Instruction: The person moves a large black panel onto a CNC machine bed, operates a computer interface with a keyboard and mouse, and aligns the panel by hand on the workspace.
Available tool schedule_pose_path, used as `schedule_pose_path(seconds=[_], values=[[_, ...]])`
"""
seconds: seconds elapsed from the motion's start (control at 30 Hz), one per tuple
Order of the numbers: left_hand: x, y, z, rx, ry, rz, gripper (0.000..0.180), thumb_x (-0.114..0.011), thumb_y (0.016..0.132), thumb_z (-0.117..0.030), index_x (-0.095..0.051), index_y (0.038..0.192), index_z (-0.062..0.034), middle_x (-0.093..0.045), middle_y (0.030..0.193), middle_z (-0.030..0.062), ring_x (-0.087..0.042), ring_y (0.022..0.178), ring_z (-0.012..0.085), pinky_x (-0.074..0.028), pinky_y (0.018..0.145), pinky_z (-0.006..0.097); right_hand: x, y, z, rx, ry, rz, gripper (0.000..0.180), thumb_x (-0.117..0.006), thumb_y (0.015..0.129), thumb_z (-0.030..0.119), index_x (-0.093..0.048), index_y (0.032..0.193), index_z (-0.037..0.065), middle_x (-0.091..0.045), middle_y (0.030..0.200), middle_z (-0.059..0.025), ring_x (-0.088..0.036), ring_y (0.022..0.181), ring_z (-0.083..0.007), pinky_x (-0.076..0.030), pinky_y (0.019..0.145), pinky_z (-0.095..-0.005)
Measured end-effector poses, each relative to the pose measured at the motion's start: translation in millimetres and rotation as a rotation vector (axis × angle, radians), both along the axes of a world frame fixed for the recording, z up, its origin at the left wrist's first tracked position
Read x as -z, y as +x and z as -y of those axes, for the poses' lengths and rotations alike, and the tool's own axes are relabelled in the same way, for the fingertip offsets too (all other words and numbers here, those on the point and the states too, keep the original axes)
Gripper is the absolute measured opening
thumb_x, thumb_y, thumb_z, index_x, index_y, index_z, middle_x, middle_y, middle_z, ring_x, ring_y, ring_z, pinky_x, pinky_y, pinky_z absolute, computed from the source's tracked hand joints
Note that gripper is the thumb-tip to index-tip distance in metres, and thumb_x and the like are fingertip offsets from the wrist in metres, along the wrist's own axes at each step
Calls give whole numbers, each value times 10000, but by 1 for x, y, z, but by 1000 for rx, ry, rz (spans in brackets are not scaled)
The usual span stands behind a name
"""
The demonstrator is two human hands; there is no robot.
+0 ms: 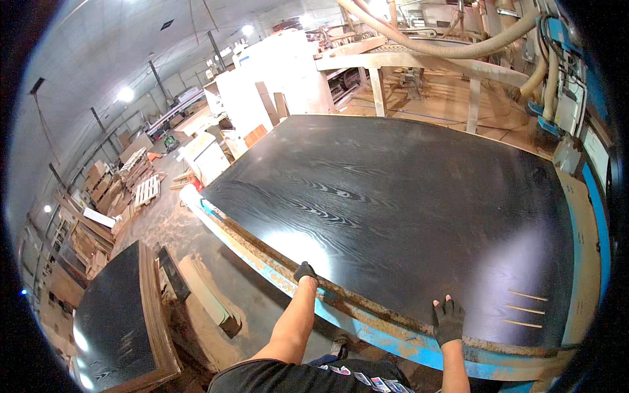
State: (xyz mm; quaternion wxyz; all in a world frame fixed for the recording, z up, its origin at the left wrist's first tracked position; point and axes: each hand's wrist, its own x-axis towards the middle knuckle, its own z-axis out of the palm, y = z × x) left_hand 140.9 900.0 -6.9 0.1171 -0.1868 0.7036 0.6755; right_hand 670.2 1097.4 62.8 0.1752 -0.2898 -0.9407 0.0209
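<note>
A large black wood-grain panel (393, 203) lies flat on a machine bed with a worn blue front rail (354, 324). My right hand (449, 322), in a black glove with bare fingertips, rests on the panel near its front edge. Its fingers are stretched out and hold nothing. My left hand (305, 271), also in a black glove, touches the panel's front edge beside the rail, farther left. Its fingers are foreshortened, so their grip is hidden. To the right of my right hand, three thin pale strips (526, 308) show on the black surface.
A stack of black-topped panels (121, 321) stands at lower left, beside a stack of long narrow boards (208, 298). At the right is a blue machine unit (557, 98) with a ribbed hose (452, 49). A wooden frame (378, 92) stands behind the panel; pallets (148, 190) lie farther left.
</note>
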Motion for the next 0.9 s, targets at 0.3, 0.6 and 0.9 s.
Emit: schedule_pose_path(seconds=[0.3, 0.6, 0.9], values=[[-35, 4, -9, 18, 359, 97, 209, -621, 889, -301, -577, 833, -105, -573, 732, 61, -587, 640, 231, -454, 541, 433, -42, 30, 18, 105, -4, 308, 722, -599, 805, 47, -418, 1479, 233, -373, 1511, -244, -452, 1276, -458, -349, 1068, -585], [-64, -62, 7, -65, 863, 4, 320, -587, 931, -307, -641, 1086, -32, -662, 1043, 105, -633, 944, 260, -515, 846, 429, -73, 27, 20, 28, 170, 280, 800, -667, 716, 26, -441, 1464, 195, -452, 1453, -232, -526, 1168, -462, -433, 975, -555], [-51, -108, -14, -109, 865, 33, 453, -719, 773, -58, -573, 1179, 76, -651, 1105, 152, -617, 862, 291, -516, 783, 456, -57, 19, -18, 62, 323, -55, 453, -579, 794, 15, -683, 1220, 130, -619, 1309, -181, -604, 1163, -368, -458, 1003, -521]])
